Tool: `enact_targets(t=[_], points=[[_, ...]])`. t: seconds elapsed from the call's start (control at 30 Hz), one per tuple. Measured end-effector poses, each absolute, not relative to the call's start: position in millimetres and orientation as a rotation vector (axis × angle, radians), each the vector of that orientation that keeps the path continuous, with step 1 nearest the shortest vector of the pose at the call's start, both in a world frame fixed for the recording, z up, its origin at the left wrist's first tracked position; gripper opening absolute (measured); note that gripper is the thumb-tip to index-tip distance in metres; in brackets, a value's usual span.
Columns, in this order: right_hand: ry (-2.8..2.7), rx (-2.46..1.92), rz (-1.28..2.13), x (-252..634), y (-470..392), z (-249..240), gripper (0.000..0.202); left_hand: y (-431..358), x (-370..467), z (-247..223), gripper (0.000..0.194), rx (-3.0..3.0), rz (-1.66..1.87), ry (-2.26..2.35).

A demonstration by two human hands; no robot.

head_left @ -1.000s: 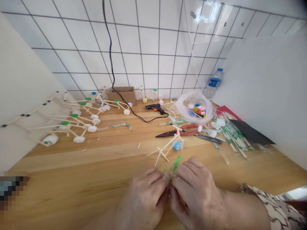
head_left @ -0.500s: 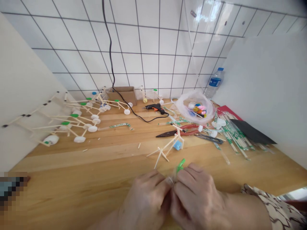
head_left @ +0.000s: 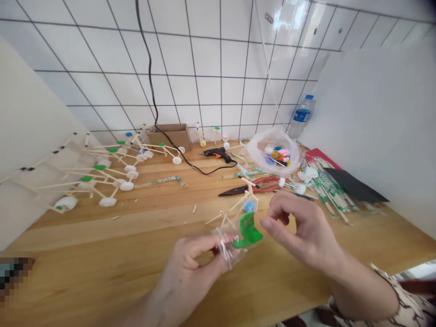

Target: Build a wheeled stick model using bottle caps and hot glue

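Observation:
My left hand (head_left: 192,265) pinches a clear plastic bag (head_left: 225,252) between thumb and fingers. Inside the bag is a flattened, bent green piece (head_left: 250,230) that looks like modelling clay. Just right of it, my right hand (head_left: 308,234) hovers with thumb and curled forefinger apart, holding nothing and not touching the bag. Behind the bag stands a small frame of wooden sticks (head_left: 251,188) with black tips and a blue lump (head_left: 250,205). The bag partly hides the frame's lower sticks.
Pliers (head_left: 235,190) and a glue gun (head_left: 218,154) with a black cord lie farther back. Several stick models with white wheels (head_left: 126,186) stand left. A bag of coloured lumps (head_left: 255,152), wrapped chopsticks (head_left: 327,186), and a water bottle (head_left: 301,116) are right; a cardboard box (head_left: 173,136) stands behind.
My hands were together, gripping the bag. My right hand has let go and moved up and right; the green piece now shows much more. The view has shifted slightly.

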State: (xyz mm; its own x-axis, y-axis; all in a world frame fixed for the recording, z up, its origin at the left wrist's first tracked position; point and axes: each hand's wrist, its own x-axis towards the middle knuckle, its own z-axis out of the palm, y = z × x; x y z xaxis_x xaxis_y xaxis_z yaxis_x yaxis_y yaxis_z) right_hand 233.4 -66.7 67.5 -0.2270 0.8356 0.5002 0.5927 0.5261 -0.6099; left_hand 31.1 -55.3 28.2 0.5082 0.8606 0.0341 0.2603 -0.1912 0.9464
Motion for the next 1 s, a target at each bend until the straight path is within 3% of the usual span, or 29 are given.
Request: enact_targets(t=[0.17,0.47,0.77,1.0], points=[[-1.953,-1.413,0.822,249,-52,62,0.028,-55,26,28,0.019,1.577,0.807,0.974],[-1.769,-1.196,1.512,240,-52,56,0.034,-52,26,29,0.019,1.532,0.813,0.911],[-1.829,-1.279,1.285,232,-58,57,0.025,-47,24,29,0.026,1.559,0.64,0.855],[-1.853,-1.27,1.356,231,-58,54,0.019,-47,25,28,0.022,1.621,0.619,0.897]])
